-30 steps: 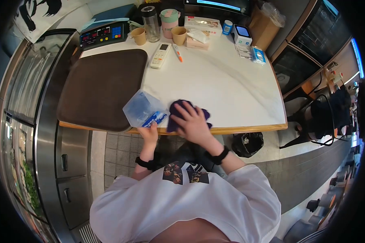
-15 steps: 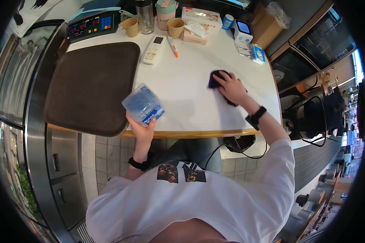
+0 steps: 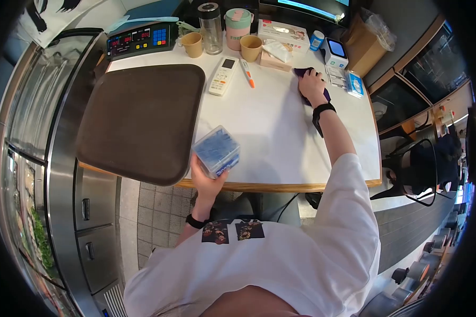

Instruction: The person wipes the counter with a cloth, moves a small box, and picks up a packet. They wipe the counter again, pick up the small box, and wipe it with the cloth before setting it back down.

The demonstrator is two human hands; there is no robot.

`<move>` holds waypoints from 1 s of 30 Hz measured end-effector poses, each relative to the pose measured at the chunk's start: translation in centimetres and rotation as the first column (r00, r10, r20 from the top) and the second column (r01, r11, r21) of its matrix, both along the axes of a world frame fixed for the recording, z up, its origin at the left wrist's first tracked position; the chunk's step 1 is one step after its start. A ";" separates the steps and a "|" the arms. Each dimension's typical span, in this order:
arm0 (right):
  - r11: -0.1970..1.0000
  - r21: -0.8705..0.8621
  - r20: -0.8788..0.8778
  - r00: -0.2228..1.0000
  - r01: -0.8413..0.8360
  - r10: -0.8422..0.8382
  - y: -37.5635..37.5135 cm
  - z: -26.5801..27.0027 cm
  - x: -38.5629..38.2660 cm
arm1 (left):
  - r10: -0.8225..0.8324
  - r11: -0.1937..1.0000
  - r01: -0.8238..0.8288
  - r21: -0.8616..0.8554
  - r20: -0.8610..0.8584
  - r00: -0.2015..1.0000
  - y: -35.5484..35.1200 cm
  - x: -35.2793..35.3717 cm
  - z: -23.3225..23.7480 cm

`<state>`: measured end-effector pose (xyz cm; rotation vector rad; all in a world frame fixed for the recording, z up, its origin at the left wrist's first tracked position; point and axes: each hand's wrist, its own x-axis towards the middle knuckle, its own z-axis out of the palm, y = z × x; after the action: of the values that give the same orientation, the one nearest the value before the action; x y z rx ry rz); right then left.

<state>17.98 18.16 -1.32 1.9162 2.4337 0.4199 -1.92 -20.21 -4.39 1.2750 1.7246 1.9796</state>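
Note:
My left hand [image 3: 209,179] is closed around a clear plastic box [image 3: 217,150] with blue contents and a blue label, held tilted over the table's front edge. Out at the far right of the white table [image 3: 264,121], my right hand [image 3: 313,84] presses a dark purple cloth [image 3: 305,99] onto the surface. The cloth is bunched beneath the fingers and partly hidden by them. Left of the box lies a large brown tray [image 3: 143,121]. A white remote control [image 3: 223,76] and an orange-tipped pen [image 3: 247,73] lie between the tray and the cloth.
Along the back stand a digital scale [image 3: 143,41], paper cups [image 3: 192,45], a glass bottle [image 3: 210,29], a pink and green tumbler [image 3: 238,29], a tissue pack [image 3: 276,57] and a white device [image 3: 335,53]. Blue packets [image 3: 355,84] lie at the right edge. A glass-fronted cabinet [image 3: 29,121] flanks the left.
My right hand has slid the cloth away from me toward the back right of the table. The plastic box has turned in my left hand. The whole view has shifted slightly.

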 end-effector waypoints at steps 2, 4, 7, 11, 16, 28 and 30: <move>0.992 0.036 0.011 0.992 -0.123 0.122 -1.9 0.8 0.4 | 0.006 1.000 -0.009 -0.029 -0.086 0.996 0.1 -0.2 0.0; 0.945 -0.007 0.014 0.945 -0.327 0.327 -4.9 2.3 0.6 | 0.004 0.998 -0.014 -0.065 -0.151 0.989 0.0 -0.1 -0.2; 0.784 -0.086 -0.011 0.787 -0.615 0.617 -9.7 4.2 1.3 | -0.004 0.992 -0.017 -0.125 -0.167 0.986 -0.1 -0.1 -0.3; 0.599 -0.133 -0.342 0.604 -0.789 0.720 -8.7 4.2 3.4 | -0.023 0.987 -0.004 -0.158 -0.168 0.986 -0.1 -0.3 0.1; 0.945 0.128 -0.541 0.777 -0.302 0.322 -1.1 5.2 3.0 | -0.035 0.985 0.007 -0.171 -0.164 0.986 -0.2 -0.3 -0.2; 0.962 -0.130 -0.188 0.959 -0.240 0.213 5.0 1.5 0.5 | 0.069 0.970 -0.085 -0.227 -0.078 0.995 -0.3 0.1 0.5; 0.943 -0.164 -0.159 0.951 -0.289 0.264 3.6 1.7 1.2 | 0.039 0.977 -0.052 -0.205 -0.069 0.997 0.0 0.2 0.6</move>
<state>19.15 21.73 0.41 1.5824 2.7288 0.0604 -1.75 -20.23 -3.79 1.2500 1.9478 1.7441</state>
